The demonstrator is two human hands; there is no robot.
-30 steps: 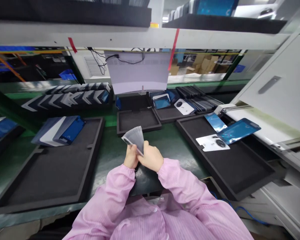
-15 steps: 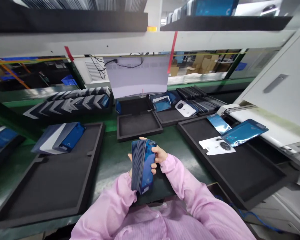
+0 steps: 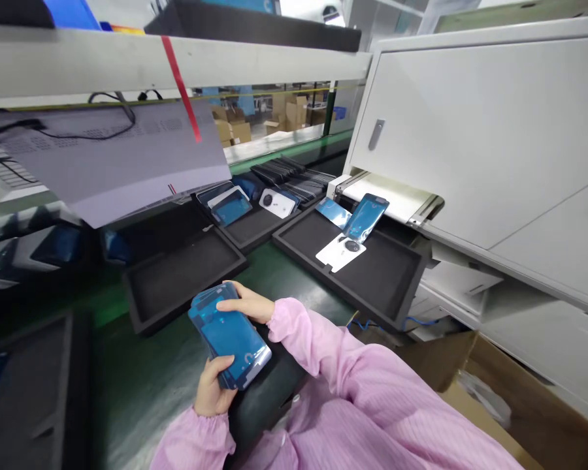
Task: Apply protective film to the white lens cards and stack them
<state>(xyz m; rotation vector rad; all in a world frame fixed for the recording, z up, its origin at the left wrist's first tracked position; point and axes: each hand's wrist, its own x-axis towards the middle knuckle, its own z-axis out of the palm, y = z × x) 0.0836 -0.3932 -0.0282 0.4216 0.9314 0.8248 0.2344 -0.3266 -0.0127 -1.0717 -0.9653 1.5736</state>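
Observation:
Both of my hands hold a stack of blue film-covered phone panels point(image 3: 229, 336) just above the green bench. My left hand point(image 3: 212, 389) grips the stack's near end from below, thumb on top. My right hand point(image 3: 245, 303) rests its fingers on the far edge of the stack. The top panel faces up and shows a blue film with a small ring mark. Pink sleeves cover both arms.
A small black foam tray point(image 3: 186, 277) lies just beyond the stack. Another black tray point(image 3: 372, 274) to the right holds a white panel point(image 3: 340, 251) and blue panels below a white machine's outlet point(image 3: 387, 196). A cardboard box point(image 3: 494, 391) stands at lower right.
The stack has turned from standing on edge to lying flat with the blue face up. My view has swung to the right, towards the white machine.

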